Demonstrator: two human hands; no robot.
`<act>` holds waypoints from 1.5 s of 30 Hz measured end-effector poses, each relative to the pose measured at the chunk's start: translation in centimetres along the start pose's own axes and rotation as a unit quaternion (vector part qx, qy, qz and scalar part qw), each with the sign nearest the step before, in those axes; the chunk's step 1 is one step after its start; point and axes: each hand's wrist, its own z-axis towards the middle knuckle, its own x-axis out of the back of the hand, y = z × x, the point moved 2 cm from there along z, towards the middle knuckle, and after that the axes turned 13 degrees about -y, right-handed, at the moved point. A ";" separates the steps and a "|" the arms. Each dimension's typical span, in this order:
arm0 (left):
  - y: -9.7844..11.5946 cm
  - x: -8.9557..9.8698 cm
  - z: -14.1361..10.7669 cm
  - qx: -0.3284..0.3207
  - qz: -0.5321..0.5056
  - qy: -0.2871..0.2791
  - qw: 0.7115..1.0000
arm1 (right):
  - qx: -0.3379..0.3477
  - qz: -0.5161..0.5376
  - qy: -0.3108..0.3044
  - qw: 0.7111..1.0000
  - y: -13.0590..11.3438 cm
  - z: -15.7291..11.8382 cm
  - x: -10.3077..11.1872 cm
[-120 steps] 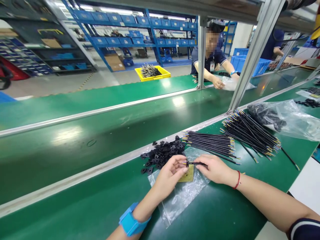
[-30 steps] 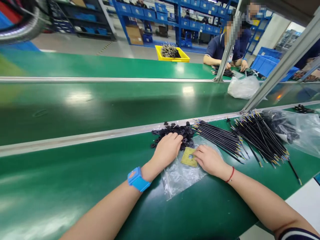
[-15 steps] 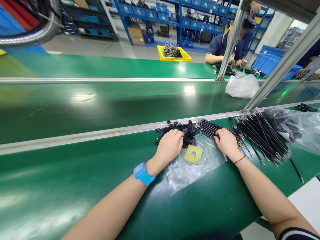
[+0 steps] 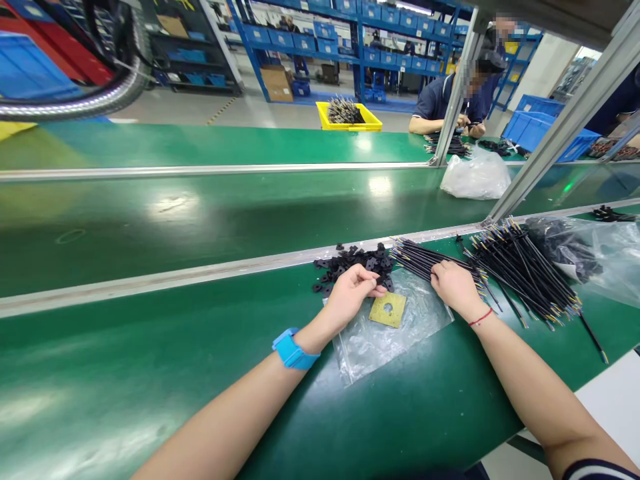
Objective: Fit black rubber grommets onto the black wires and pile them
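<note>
My left hand (image 4: 354, 291) is closed in a pinch at the front edge of a heap of small black plastic pieces (image 4: 327, 273). Whatever sits between its fingertips is too small to make out. Just right of those fingers, a square yellow plate with a round hole (image 4: 395, 312) lies on a clear plastic bag (image 4: 373, 357). My right hand (image 4: 454, 287) has its fingers curled on the near side of a bundle of short black cables (image 4: 417, 257) with bare wire ends. How many cables it grips is hidden.
A larger pile of black cables (image 4: 525, 273) lies to the right, beside a clear bag of black parts (image 4: 575, 250). A slanted metal post (image 4: 543, 143) rises behind it. Across the belt (image 4: 250, 207) are a white plastic bag (image 4: 475, 177), a yellow bin (image 4: 370, 124) and a co-worker (image 4: 435, 103).
My left hand has drawn back slightly and to the right from the black pieces, its fingertips now pinched near the yellow plate. My right hand has stayed almost still on the cables.
</note>
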 end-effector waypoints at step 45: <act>0.2 -1.3 -0.7 0.017 0.055 -0.007 0.998 | 0.154 0.031 0.011 0.988 -5.7 -4.7 3.3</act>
